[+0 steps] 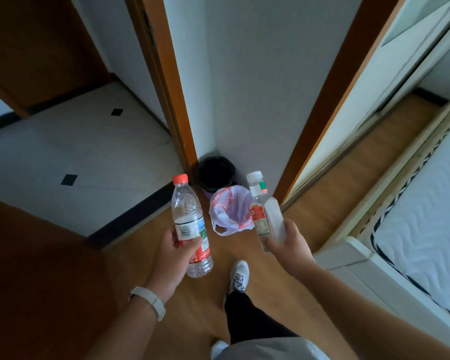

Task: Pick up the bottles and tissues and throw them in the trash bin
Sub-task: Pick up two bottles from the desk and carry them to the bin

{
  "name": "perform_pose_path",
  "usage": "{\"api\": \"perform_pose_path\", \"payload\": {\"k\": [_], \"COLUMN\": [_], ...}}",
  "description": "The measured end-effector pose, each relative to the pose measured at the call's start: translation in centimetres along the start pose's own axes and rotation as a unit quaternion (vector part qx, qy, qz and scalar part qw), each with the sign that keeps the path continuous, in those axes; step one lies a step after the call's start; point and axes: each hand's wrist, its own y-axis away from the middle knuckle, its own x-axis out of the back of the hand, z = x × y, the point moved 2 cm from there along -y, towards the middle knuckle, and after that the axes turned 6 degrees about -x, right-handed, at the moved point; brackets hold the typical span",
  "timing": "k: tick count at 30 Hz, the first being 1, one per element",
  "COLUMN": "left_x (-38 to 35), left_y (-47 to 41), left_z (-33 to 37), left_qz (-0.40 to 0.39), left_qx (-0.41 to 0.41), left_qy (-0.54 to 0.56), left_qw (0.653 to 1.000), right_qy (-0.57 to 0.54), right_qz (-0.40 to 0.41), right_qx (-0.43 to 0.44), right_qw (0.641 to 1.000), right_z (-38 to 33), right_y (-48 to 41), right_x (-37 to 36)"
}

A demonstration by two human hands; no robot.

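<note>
My left hand [176, 252] grips a clear plastic bottle with a red cap [189, 216], held upright. My right hand [287, 242] holds a second clear bottle with a white cap [257, 201] together with a white tissue pack [275, 219] pressed against it. Ahead on the floor, in the corner of the white wall, stands a small trash bin with a black liner [215, 172]. A crumpled white and orange plastic bag [230, 209] lies on the floor just in front of the bin, between the two bottles.
A brown door frame [177, 100] rises left of the bin and another [330, 100] to its right. A bed with a white mattress [421, 235] fills the right side. Wooden floor [322, 203] lies underfoot, tiled floor [76, 157] to the left. My shoe [239, 275] steps forward.
</note>
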Motion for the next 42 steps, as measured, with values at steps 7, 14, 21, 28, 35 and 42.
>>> {"api": "perform_pose_path", "payload": {"k": [7,14,21,28,35,42], "left_x": [-0.5,-2.0,-3.2,-5.5,-10.5,-15.1], "left_y": [-8.3,-16.9,-23.5,-32.2,-42.9,-52.0], "left_z": [5.9,9.2,7.9,0.6,-14.8,-31.0], "left_qz": [-0.008,-0.030,-0.051,-0.109,-0.175,-0.187], "left_qx": [-0.009,-0.017,0.015,0.065,0.114,0.094], "left_qy": [-0.071,-0.086,-0.110,-0.121,-0.135,-0.159], "left_qw": [0.997,0.996,0.992,0.984,0.968,0.965], "right_qy": [-0.036,-0.025,-0.021,-0.033,-0.012,-0.003], "right_qz": [-0.044,-0.043,-0.037,-0.020,0.004,0.038], "right_qx": [0.017,0.016,-0.060,-0.122,-0.182,-0.190], "right_qw": [0.998,0.999,0.997,0.992,0.983,0.981], "right_z": [-6.1,-9.1,-8.0,-6.0,5.8,17.6], "right_y": [-9.1,-16.2,-20.5,-27.0,-36.9,-46.9], "right_x": [-1.7,-0.3,-0.9,-5.7,-15.9,-26.3]}}
